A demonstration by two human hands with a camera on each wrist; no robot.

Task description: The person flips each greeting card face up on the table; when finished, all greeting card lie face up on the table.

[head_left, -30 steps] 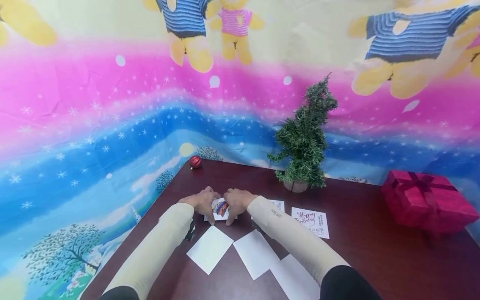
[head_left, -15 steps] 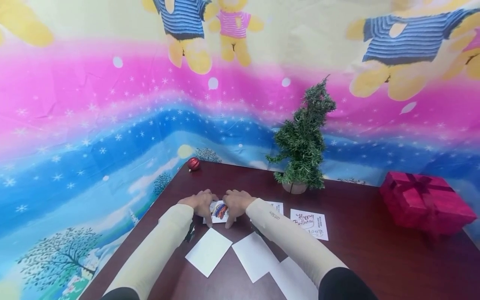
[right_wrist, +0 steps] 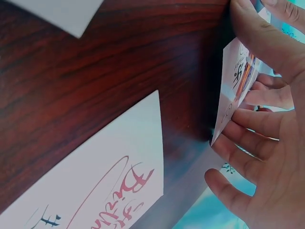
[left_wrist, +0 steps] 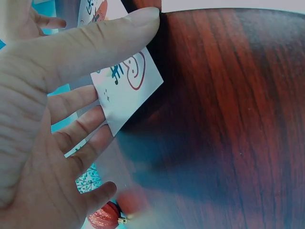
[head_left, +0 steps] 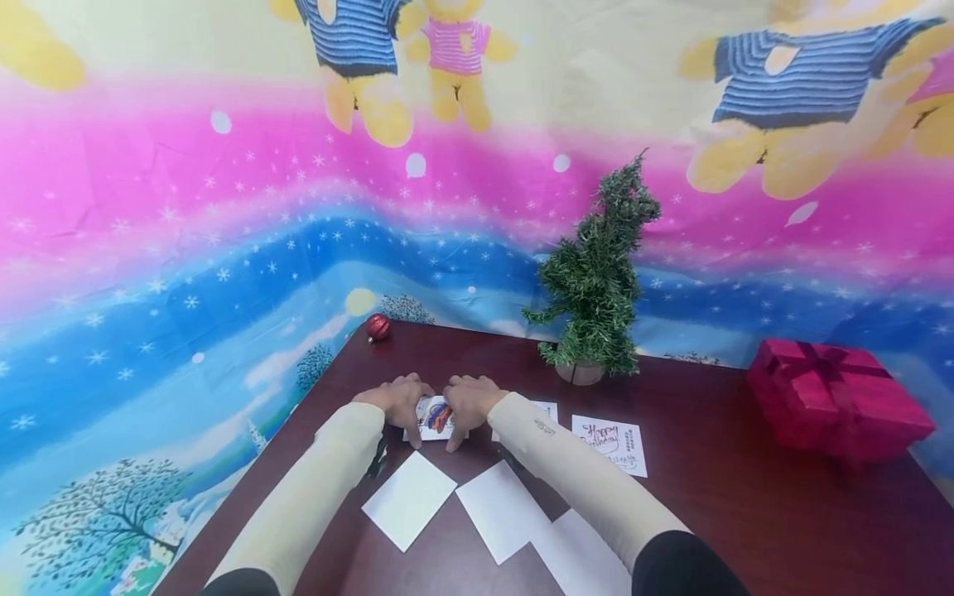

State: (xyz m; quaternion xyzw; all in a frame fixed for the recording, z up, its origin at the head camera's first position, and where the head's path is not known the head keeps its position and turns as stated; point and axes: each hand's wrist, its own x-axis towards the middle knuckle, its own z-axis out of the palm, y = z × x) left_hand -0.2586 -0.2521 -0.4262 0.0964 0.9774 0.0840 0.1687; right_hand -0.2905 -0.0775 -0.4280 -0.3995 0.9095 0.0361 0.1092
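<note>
Both hands hold a white printed card with a colourful drawing (head_left: 438, 420) near the table's back left. My left hand (head_left: 400, 401) grips its left end, thumb toward the near edge and fingers at the far edge. On the right end, my right hand (head_left: 471, 404) holds it the same way. In the left wrist view the thumb crosses the card (left_wrist: 127, 98), which shows a red-outlined drawing and dark lettering. Fingertips meet the card's edge (right_wrist: 228, 95) in the right wrist view. The hands cover both ends of the card.
Several blank white cards (head_left: 410, 502) lie nearer on the dark red table (head_left: 715, 497). A Happy Birthday card (head_left: 611, 447) lies to the right, beside another partly behind the right sleeve. A red bauble (head_left: 378, 326), a small Christmas tree (head_left: 596, 281) and a red gift box (head_left: 838, 397) stand behind.
The head view has turned slightly, shifting the surroundings a little to the left. Both hands keep their hold on the printed card with hardly any movement.
</note>
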